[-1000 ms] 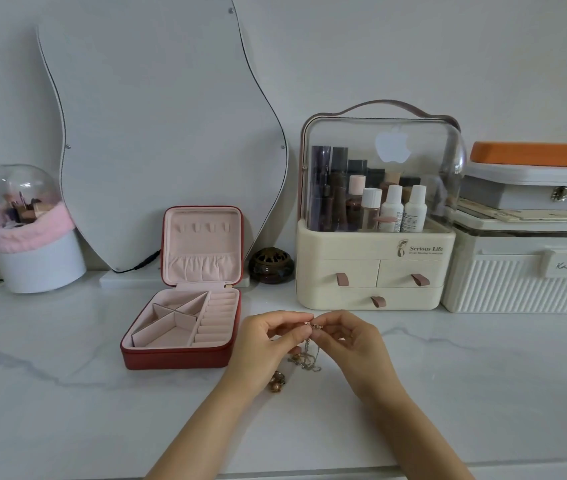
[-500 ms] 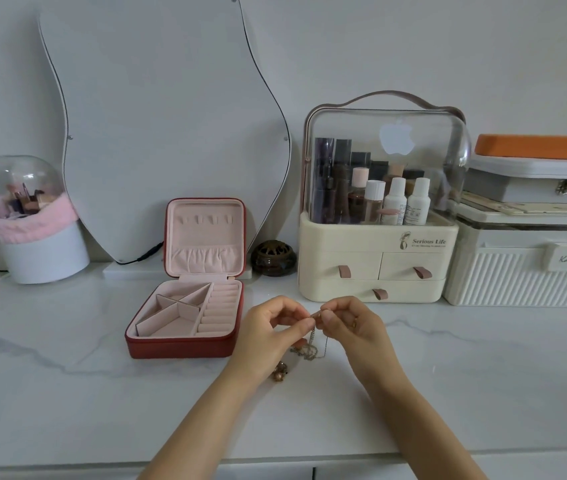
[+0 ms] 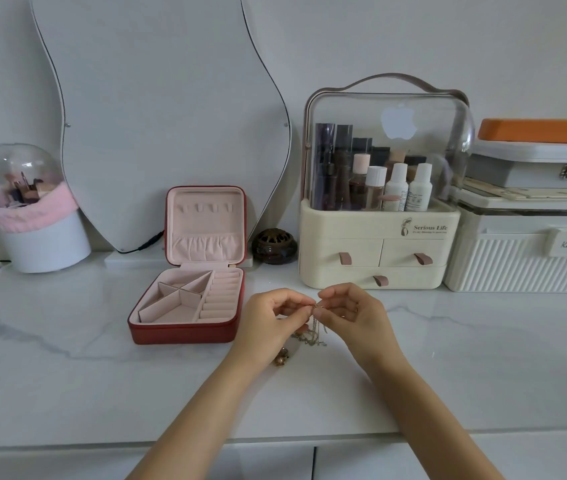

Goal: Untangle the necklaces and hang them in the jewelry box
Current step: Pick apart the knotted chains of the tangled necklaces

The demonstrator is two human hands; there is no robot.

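Fingertips of left hand (image 3: 270, 318) and right hand (image 3: 351, 311) pinch the tangled necklaces (image 3: 314, 329) right of the open jewelry box (image 3: 185, 306); chains dangle onto the marble. Lid hooks bare: untangling underway, hanging not yet begun.

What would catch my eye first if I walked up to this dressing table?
Probably the two hands, left hand and right hand, pinching a tangle of necklaces above the marble counter. Just left of them sits the open red jewelry box, and behind stands a clear-topped cosmetics organizer.
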